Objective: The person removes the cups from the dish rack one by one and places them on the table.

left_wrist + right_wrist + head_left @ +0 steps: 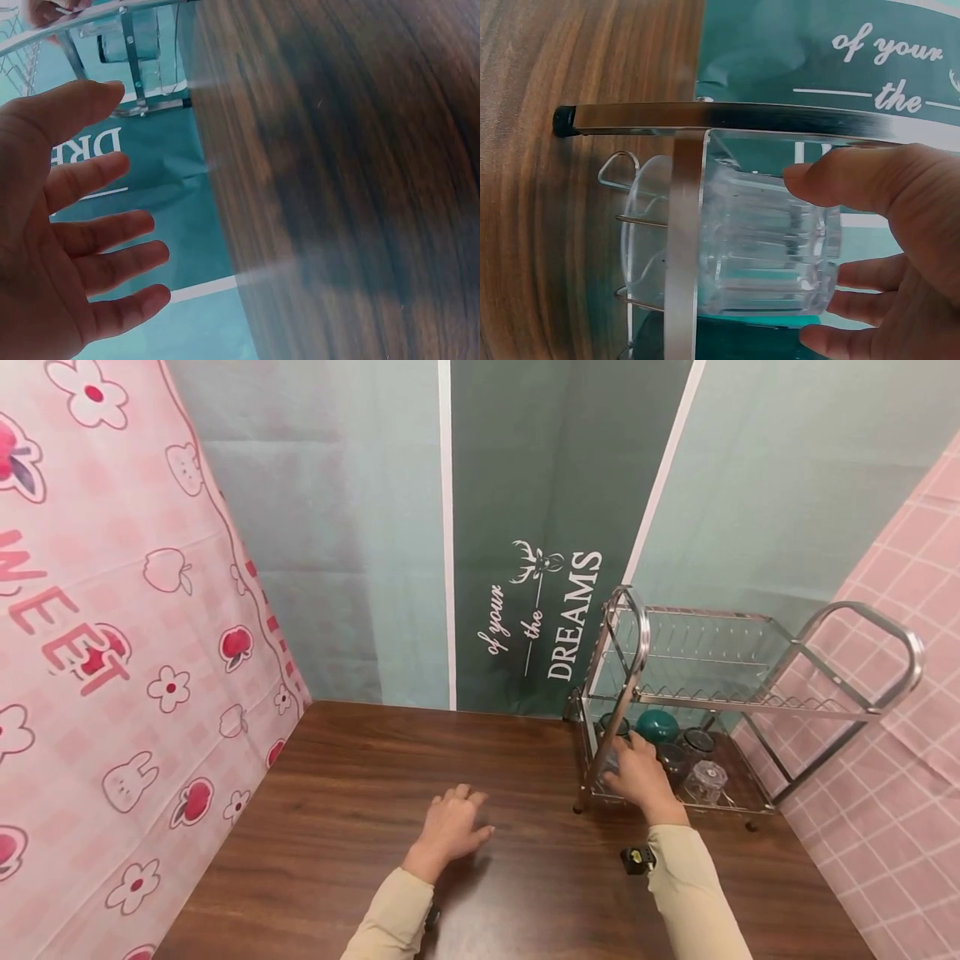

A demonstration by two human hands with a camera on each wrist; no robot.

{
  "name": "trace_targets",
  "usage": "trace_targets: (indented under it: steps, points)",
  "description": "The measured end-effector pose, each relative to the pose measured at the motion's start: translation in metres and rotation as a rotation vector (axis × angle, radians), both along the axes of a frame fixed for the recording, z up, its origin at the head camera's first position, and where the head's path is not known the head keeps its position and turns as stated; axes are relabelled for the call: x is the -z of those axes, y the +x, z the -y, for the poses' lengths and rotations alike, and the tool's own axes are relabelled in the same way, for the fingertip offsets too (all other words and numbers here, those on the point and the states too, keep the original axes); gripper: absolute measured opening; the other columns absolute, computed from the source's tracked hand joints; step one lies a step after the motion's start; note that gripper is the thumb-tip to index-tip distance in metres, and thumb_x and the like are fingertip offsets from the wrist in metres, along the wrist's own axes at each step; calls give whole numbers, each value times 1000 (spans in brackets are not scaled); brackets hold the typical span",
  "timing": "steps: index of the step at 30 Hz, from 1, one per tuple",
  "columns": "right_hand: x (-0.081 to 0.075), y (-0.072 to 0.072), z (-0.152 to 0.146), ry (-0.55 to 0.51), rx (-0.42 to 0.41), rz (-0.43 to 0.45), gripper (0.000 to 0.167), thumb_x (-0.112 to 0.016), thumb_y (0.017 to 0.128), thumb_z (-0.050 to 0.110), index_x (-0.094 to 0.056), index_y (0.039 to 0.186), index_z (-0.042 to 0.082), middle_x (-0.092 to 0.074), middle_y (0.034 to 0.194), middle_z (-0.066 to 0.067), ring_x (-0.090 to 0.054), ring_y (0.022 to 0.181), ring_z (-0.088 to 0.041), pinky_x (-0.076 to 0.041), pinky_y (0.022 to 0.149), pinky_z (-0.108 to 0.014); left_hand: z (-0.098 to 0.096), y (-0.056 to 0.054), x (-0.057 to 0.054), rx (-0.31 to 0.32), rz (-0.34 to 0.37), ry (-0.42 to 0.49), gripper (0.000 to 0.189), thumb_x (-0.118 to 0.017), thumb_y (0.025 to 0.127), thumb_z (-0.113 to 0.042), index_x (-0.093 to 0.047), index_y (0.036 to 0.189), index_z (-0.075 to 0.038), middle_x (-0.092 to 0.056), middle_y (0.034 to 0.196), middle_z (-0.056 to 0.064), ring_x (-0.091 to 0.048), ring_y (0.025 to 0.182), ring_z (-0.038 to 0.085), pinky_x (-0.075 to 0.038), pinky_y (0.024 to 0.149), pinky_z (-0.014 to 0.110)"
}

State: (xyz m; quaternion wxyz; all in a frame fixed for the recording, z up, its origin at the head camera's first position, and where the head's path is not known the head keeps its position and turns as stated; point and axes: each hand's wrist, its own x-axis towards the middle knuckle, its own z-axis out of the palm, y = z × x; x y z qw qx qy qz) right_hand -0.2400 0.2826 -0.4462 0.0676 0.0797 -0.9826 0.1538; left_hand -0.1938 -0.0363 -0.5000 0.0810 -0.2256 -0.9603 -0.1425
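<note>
My right hand [643, 777] reaches into the lower tier of a metal dish rack [633, 681]. In the right wrist view, a clear ridged glass [765, 240] stands upside down behind the rack's front bar. The thumb [817, 180] overlaps the glass's side near its base, while the other fingertips are right at its base edge, spread apart. My left hand [450, 827] is held over the brown table [360, 777], left of the rack, with its fingers spread and nothing in them.
The lower tier also holds a teal bowl [657, 727], dark cups [699, 741] and another clear glass [707, 781]. Above them is the rack's wire upper shelf [697, 656]. A green curtain [517, 485] hangs behind, with pink patterned cloth [135, 652] at the left.
</note>
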Motion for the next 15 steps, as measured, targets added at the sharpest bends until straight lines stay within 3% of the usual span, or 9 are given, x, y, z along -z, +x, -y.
trace_targets:
  steps: [7, 15]
  points:
    - [10, -3, -2, -14, 5, 13, 55, -69, 80, 9, -47, 126, -13, -23, 133, -42, -22, 119, -60, -37, 82, -63, -9, -1, 6, 16, 24, -17, 52, -70, 78, -44, -61, 119, -14, -56, 111, 10, -56, 96, 26, -43, 73, 41]
    - [18, -4, -3, -25, 13, -51, 50, -65, 82, 7, -47, 125, -12, -27, 130, -41, -25, 117, -58, -38, 83, -61, -10, -1, 8, 21, 32, -20, 52, -71, 77, -43, -62, 118, -13, -57, 110, 10, -56, 95, 26, -43, 73, 40]
